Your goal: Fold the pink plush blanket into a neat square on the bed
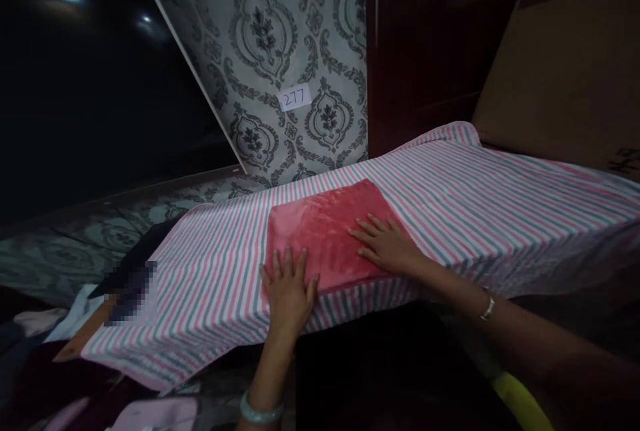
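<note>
A folded red velvety cloth [320,224] lies flat on a board covered with a pink, grey and white striped sheet [500,198]. My left hand [287,288] rests flat on the cloth's near left corner, fingers stretched out and slightly apart. My right hand [387,244] lies flat on the cloth's right part, fingers extended toward the left. Neither hand holds anything. A pale bangle [260,411] circles my left wrist and a thin bracelet [489,306] my right.
A patterned grey wall panel with a label reading 277 [295,96] stands behind the board. Dark wooden furniture [420,44] and a brown cardboard sheet [565,78] are at the back right. Loose clothes [45,324] lie at the lower left. A yellow object [523,404] shows at the bottom right.
</note>
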{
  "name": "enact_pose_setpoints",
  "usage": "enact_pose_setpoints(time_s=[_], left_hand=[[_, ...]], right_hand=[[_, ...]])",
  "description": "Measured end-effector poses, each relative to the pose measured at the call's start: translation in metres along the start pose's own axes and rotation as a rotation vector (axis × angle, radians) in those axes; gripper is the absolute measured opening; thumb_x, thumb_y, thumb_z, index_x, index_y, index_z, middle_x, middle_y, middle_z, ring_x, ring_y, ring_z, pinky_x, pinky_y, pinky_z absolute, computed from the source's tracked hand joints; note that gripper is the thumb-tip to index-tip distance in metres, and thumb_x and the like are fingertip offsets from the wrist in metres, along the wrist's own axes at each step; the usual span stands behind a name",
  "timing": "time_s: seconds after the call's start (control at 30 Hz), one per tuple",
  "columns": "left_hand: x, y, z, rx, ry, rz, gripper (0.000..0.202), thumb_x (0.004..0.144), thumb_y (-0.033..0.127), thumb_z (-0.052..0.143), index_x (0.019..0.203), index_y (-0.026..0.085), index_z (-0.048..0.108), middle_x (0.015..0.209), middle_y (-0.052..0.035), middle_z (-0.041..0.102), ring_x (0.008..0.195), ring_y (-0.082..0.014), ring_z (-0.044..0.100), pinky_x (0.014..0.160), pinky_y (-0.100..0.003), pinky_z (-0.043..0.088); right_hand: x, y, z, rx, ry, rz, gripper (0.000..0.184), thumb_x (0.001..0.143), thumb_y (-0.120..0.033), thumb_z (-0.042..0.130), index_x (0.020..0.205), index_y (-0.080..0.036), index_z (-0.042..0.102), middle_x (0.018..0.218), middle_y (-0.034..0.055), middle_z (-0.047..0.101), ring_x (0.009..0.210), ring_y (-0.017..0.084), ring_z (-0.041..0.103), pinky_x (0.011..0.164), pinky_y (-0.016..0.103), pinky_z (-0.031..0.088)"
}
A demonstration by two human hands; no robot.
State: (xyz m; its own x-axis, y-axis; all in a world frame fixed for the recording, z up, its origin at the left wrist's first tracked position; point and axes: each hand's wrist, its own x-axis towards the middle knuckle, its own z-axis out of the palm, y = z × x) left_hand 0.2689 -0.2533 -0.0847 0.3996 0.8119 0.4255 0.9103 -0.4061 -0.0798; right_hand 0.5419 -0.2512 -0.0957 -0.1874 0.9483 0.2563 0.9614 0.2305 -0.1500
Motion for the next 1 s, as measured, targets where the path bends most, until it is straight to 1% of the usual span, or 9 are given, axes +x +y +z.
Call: enact_pose_setpoints(time_s=[0.17, 0.27, 0.37, 0.47, 0.57, 0.63, 0.73, 0.87, 1.0], left_hand=[[-0.005, -0.008, 0.014, 0.023, -0.074, -0.052, 0.055, 0.097, 0.042, 0.049, 0.149, 0.026, 0.047, 0.158, -0.0151, 0.041, 0.147, -0.0433, 0.030, 0.110, -0.068, 0.034], [-0.004, -0.010, 0.015, 0.008, -0.060, -0.051, 0.054, 0.097, 0.041, 0.049, 0.149, 0.027, 0.048, 0.158, -0.0136, 0.042, 0.147, -0.0418, 0.031, 0.111, -0.067, 0.034], [-0.004, -0.008, 0.011, -0.008, -0.003, -0.068, 0.052, 0.097, 0.039, 0.048, 0.147, 0.025, 0.050, 0.156, -0.0131, 0.044, 0.147, -0.0419, 0.032, 0.112, -0.070, 0.031], [-0.007, 0.012, 0.008, -0.050, 0.111, -0.026, 0.052, 0.096, 0.036, 0.049, 0.145, 0.020, 0.052, 0.153, -0.0148, 0.048, 0.147, -0.0403, 0.032, 0.115, -0.072, 0.024], [-0.013, 0.051, 0.010, -0.150, 0.143, 0.221, 0.055, 0.094, 0.031, 0.052, 0.147, 0.020, 0.048, 0.154, -0.0135, 0.048, 0.146, -0.0339, 0.036, 0.118, -0.068, 0.025], [-0.015, 0.077, 0.016, -0.197, 0.124, 0.338, 0.061, 0.092, 0.030, 0.054, 0.151, 0.021, 0.042, 0.156, -0.0133, 0.045, 0.146, -0.0321, 0.037, 0.117, -0.067, 0.030], [-0.016, 0.103, 0.028, -0.204, 0.152, 0.331, 0.071, 0.089, 0.037, 0.061, 0.154, 0.023, 0.036, 0.158, -0.0141, 0.040, 0.146, -0.0350, 0.035, 0.114, -0.068, 0.035], [-0.019, 0.112, 0.045, -0.157, 0.227, 0.296, 0.072, 0.086, 0.046, 0.065, 0.152, 0.033, 0.040, 0.158, -0.0123, 0.042, 0.143, -0.0394, 0.038, 0.106, -0.067, 0.043], [-0.024, 0.111, 0.059, -0.134, 0.278, 0.283, 0.067, 0.086, 0.045, 0.066, 0.149, 0.036, 0.045, 0.155, -0.0093, 0.046, 0.142, -0.0372, 0.041, 0.107, -0.063, 0.043]], right_hand=[[-0.008, -0.003, 0.010, 0.010, 0.062, 0.019, 0.057, 0.103, -0.058, 0.031, 0.153, -0.033, 0.044, 0.159, 0.0064, 0.037, 0.149, 0.036, 0.025, 0.117, 0.065, 0.018], [-0.006, -0.005, 0.010, 0.036, 0.063, 0.028, 0.056, 0.102, -0.057, 0.033, 0.153, -0.034, 0.044, 0.160, 0.0052, 0.036, 0.149, 0.035, 0.024, 0.118, 0.064, 0.019], [-0.006, -0.003, 0.008, 0.080, 0.053, 0.035, 0.056, 0.102, -0.057, 0.034, 0.153, -0.034, 0.044, 0.160, 0.0051, 0.036, 0.150, 0.035, 0.022, 0.118, 0.064, 0.018], [-0.006, 0.001, 0.003, 0.189, 0.039, 0.038, 0.054, 0.104, -0.052, 0.032, 0.151, -0.032, 0.046, 0.158, 0.0067, 0.039, 0.150, 0.032, 0.024, 0.118, 0.063, 0.019], [-0.002, 0.003, -0.006, 0.328, 0.030, -0.001, 0.053, 0.105, -0.044, 0.028, 0.150, -0.025, 0.049, 0.156, 0.0091, 0.042, 0.148, 0.028, 0.030, 0.120, 0.057, 0.023], [0.007, 0.004, -0.012, 0.391, -0.004, -0.096, 0.054, 0.105, -0.042, 0.028, 0.151, -0.022, 0.048, 0.157, 0.0090, 0.041, 0.148, 0.026, 0.031, 0.121, 0.052, 0.024], [0.027, 0.006, -0.017, 0.386, -0.088, -0.234, 0.051, 0.104, -0.040, 0.033, 0.151, -0.026, 0.047, 0.159, 0.0063, 0.037, 0.149, 0.025, 0.029, 0.122, 0.051, 0.022], [0.064, 0.021, -0.010, 0.250, -0.169, -0.288, 0.055, 0.103, -0.048, 0.039, 0.155, -0.030, 0.040, 0.162, 0.0065, 0.029, 0.151, 0.029, 0.023, 0.120, 0.060, 0.019], [0.106, 0.049, 0.001, 0.112, -0.096, -0.347, 0.057, 0.101, -0.055, 0.044, 0.154, -0.035, 0.039, 0.163, 0.0055, 0.028, 0.152, 0.031, 0.019, 0.119, 0.065, 0.014]])
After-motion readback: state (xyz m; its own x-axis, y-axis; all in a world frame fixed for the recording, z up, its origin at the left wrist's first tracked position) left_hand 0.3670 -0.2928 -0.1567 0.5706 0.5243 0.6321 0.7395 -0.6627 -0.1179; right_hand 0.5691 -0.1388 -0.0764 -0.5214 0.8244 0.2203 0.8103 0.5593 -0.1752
